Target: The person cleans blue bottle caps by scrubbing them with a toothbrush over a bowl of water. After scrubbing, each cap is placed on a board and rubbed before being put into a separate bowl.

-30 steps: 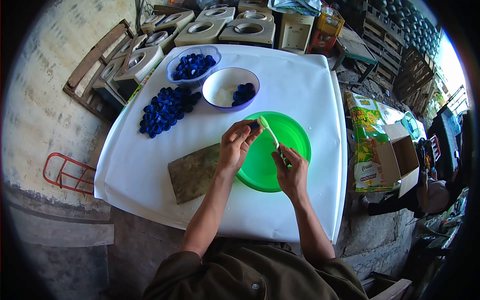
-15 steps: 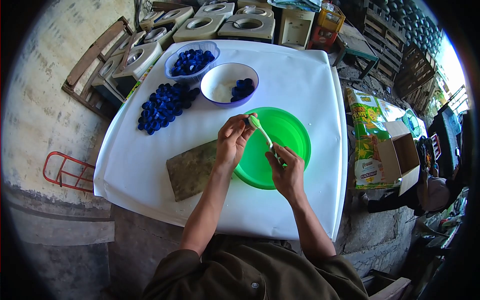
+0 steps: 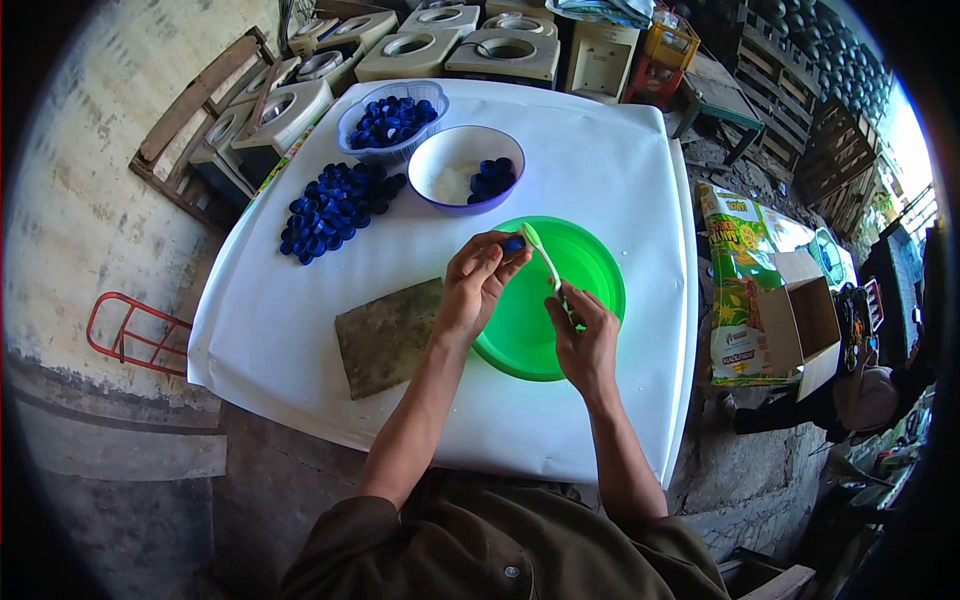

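Note:
Over the green basin (image 3: 590, 345), my left hand (image 3: 478, 285) pinches a blue bottle cap (image 3: 512, 243) between its fingertips. My right hand (image 3: 586, 335) is closed round the handle of a white and green toothbrush (image 3: 543, 258), whose head is right at the cap. Behind the basin stands a white bowl with a purple rim (image 3: 437, 192), with several blue caps on its right side. A pile of blue caps (image 3: 335, 210) lies on the table to the left. More caps fill a pale purple plastic basket (image 3: 428, 98) at the back.
A worn flat slab (image 3: 388, 335) lies on the white-covered table (image 3: 470, 420), left of the basin. Beyond the back edge are several old washing machine casings (image 3: 505, 58). An open cardboard box (image 3: 800, 310) and a seated person (image 3: 870, 392) are at the right.
The toothbrush head has shifted a little right and turned more upright. The blue cap in my left hand now shows more plainly. Both hands stay over the basin.

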A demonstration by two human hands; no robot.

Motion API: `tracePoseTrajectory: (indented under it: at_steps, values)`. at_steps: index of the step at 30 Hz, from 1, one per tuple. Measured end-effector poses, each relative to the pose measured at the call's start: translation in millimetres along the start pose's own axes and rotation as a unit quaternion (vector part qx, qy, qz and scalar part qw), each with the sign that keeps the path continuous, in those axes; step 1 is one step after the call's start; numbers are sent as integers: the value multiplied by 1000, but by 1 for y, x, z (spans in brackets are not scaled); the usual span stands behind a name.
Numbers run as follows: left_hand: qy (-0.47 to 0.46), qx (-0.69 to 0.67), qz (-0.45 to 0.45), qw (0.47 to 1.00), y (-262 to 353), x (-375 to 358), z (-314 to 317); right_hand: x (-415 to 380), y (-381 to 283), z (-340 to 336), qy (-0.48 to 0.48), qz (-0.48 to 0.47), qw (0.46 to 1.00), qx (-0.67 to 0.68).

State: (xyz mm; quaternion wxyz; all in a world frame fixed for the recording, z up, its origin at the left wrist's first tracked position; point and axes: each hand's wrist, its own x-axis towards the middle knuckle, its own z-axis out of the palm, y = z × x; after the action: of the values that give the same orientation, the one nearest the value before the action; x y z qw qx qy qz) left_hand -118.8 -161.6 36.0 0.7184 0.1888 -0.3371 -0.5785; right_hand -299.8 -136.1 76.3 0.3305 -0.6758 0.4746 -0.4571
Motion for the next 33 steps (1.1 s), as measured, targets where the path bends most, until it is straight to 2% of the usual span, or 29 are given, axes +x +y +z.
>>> tracePoseTrajectory:
  at_steps: [2, 5, 6, 12, 18, 24, 27, 31, 33]
  values:
    - [1, 9, 21, 1000, -1, 1, 4, -2, -5, 1, -12, -19, 1000, -15]
    - [11, 3, 16, 1000, 1, 0, 3, -8, 1, 5, -17, -18, 1000, -3]
    - [4, 3, 17, 1000, 1, 1, 1, -8, 2, 5, -18, 10, 1000, 13]
    - [-5, 0, -7, 1000, 0, 0, -3, -6, -1, 5, 6, 6, 1000, -16]
    - [2, 70, 6, 998, -4, 1, 0, -14, 1, 15, 6, -34, 999, -5]
    - [-1, 10, -5, 1000, -2, 0, 3, -11, -3, 9, 2, -16, 1000, -12]
    - [-11, 3, 19, 1000, -5, 3, -5, -15, -7, 11, -17, -43, 999, 0]
    - [31, -28, 19, 999, -6, 0, -6, -15, -2, 7, 7, -13, 1000, -7]
    - [31, -30, 16, 999, -7, 1, -2, -12, -5, 11, 12, -39, 999, -8]
